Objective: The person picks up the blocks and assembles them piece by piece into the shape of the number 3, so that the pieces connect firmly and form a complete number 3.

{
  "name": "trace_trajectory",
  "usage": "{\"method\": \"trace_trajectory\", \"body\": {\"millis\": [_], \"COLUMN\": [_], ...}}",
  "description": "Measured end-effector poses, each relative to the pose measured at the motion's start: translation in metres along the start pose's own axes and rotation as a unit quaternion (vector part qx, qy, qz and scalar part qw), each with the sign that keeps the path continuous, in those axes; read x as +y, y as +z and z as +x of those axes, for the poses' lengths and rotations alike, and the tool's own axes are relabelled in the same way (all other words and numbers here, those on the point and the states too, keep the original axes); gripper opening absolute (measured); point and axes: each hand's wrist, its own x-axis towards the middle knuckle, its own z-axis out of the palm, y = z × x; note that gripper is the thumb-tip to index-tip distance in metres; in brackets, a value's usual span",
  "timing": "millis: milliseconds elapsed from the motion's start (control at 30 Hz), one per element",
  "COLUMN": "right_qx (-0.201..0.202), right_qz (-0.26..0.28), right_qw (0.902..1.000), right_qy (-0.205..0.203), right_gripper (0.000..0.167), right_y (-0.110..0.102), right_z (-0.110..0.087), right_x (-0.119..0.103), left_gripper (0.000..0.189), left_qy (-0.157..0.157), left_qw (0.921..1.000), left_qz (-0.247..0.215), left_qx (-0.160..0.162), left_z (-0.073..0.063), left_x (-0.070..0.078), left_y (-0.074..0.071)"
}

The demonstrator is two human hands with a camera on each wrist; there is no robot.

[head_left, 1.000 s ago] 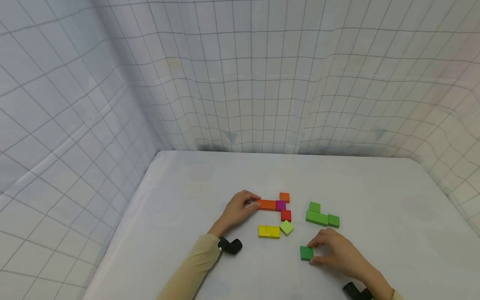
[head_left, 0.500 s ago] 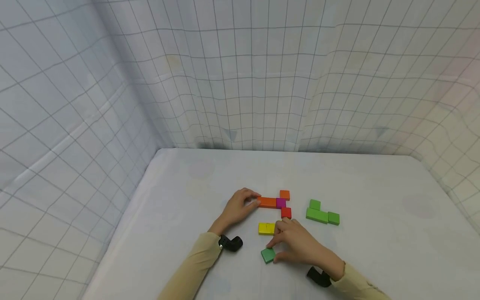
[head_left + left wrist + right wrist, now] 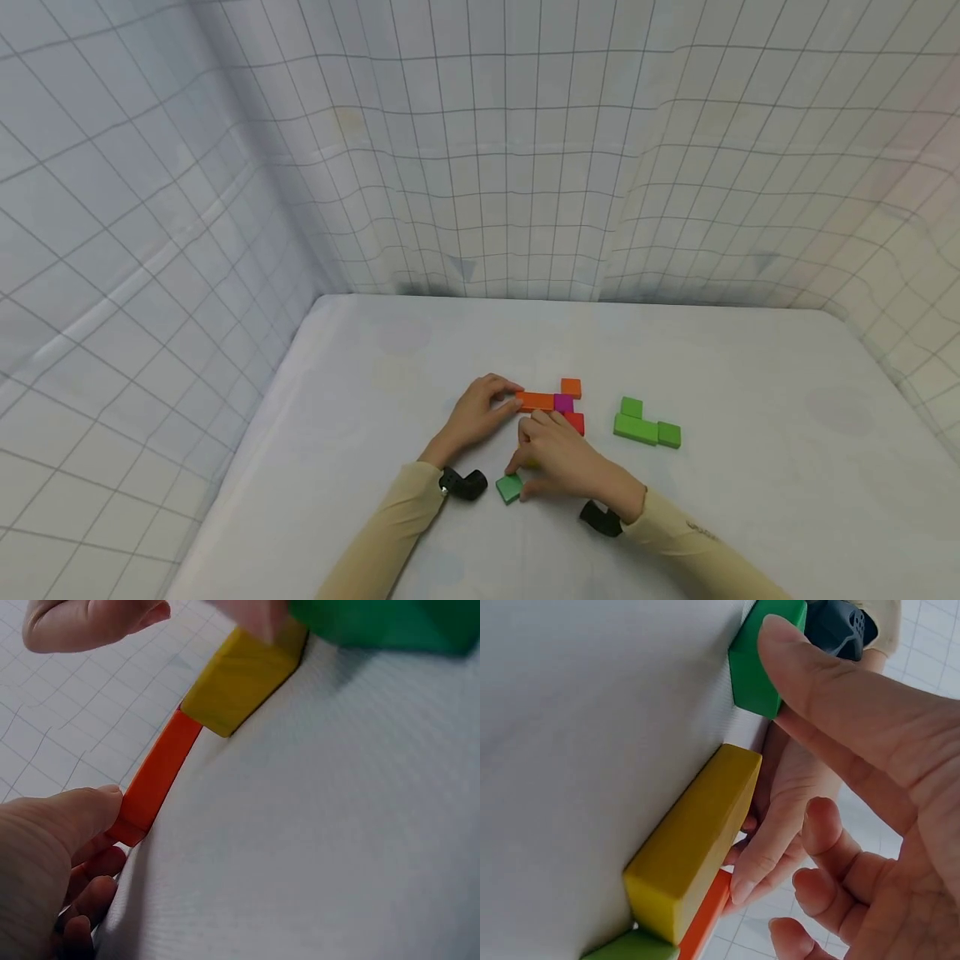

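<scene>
My left hand (image 3: pixel 478 415) pinches the left end of a long orange block (image 3: pixel 537 402) between thumb and fingers. Against that bar's right end sits a purple block (image 3: pixel 563 403), with a small orange block (image 3: pixel 571 387) above and a partly covered red block (image 3: pixel 576 422) below. A small dark green block (image 3: pixel 509 488) is pinched between thumb and finger of my right hand (image 3: pixel 561 458). That hand covers most of a yellow block in the head view; the right wrist view shows the yellow block (image 3: pixel 694 840) lying beside a light green block (image 3: pixel 634 946).
To the right lie a long green block (image 3: pixel 635 429) and two small ones, a green block (image 3: pixel 632 407) and another green block (image 3: pixel 669 434), touching it. The white table (image 3: pixel 420 333) is bounded by grid-patterned curtains (image 3: pixel 525 167) behind and at both sides.
My right hand has carried the dark green block leftward and slightly away from me, past the front of the yellow block. The left hand has stayed at the orange bar.
</scene>
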Motion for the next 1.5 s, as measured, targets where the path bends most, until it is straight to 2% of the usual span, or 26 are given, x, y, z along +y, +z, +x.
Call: {"method": "trace_trajectory", "body": {"millis": [433,667,1000,1500], "right_qx": [0.021,0.036,0.056,0.077], "right_qz": [0.053,0.055,0.041,0.045], "right_qw": [0.9950,0.9912,0.9876,0.9860], "right_qy": [0.081,0.115,0.141,0.141], "right_gripper": [0.029,0.030,0.032,0.029], "right_y": [0.005,0.009,0.014,0.016], "right_z": [0.016,0.016,0.015,0.014], "right_x": [0.001,0.004,0.003,0.003], "left_gripper": [0.023,0.023,0.023,0.023], "left_qy": [-0.001,0.004,0.007,0.010], "left_qw": [1.0000,1.0000,1.0000,0.9999], "left_qz": [0.007,0.004,0.001,-0.002], "left_qx": [-0.003,0.004,-0.001,0.001], "left_z": [0.000,-0.001,0.000,-0.001], "left_x": [0.000,-0.001,-0.001,-0.002], "left_y": [0.000,0.000,0.000,0.001]}}
